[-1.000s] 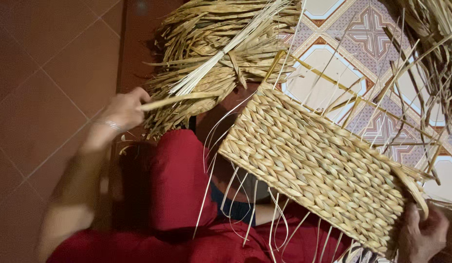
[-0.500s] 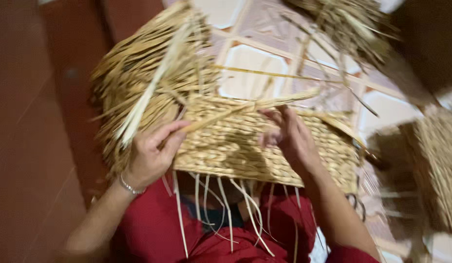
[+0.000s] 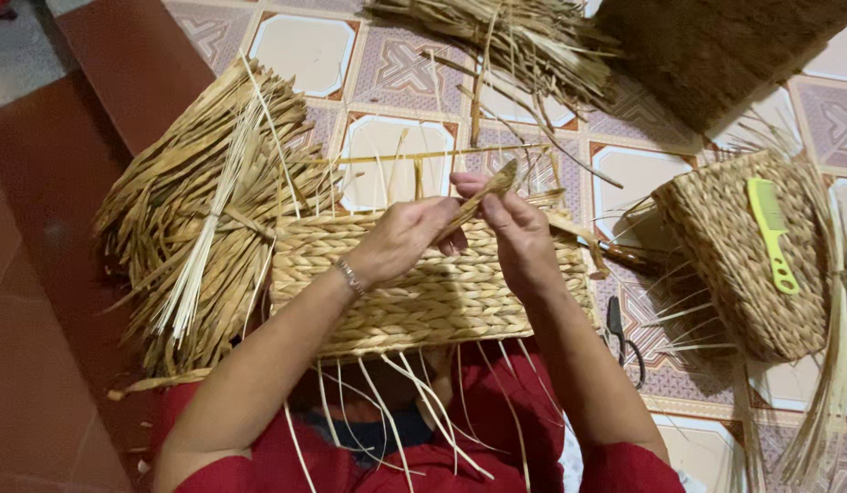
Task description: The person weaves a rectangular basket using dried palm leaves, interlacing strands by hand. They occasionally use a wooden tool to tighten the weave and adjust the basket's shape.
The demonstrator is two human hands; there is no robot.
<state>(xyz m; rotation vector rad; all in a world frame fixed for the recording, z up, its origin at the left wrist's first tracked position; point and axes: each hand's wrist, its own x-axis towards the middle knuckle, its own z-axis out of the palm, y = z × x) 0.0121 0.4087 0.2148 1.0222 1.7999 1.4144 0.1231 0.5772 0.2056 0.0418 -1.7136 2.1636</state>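
Gripping a flat dried strand [image 3: 483, 190] between them, both hands work above a woven panel [image 3: 423, 292] that rests across the person's lap. Left hand [image 3: 403, 239] is closed, thumb and fingers pinched on the lower part of the strand, with a thin bracelet [image 3: 350, 277] at the wrist. Right hand [image 3: 517, 236] is also closed, fingertips pinching the strand just beside the left hand; the strand's free tip rises above both hands, tilted up and to the right.

Panel: rectangular, tightly plaited in straw-coloured rows, lying roughly level below the hands. Loose pale strands hang from its near edge over the red garment [image 3: 496, 411]. Further stiff strands stand up from its far edge, near the hands.

Surroundings: a large bundle of dried reed [image 3: 204, 201] lies on the floor to the left, touching the panel's left edge. A second bundle [image 3: 506, 36] lies farther off on the patterned tiles [image 3: 305, 46]. To the right stands a woven basket [image 3: 747, 265], with a green comb [image 3: 772, 233] lying on its side wall. Black scissors [image 3: 622, 333] lie on the tiles between panel and basket. A dark-handled tool [image 3: 624, 256] lies just beyond the panel's right end; its kind cannot be told. A dark coarse mat [image 3: 716, 46] occupies the upper right corner.
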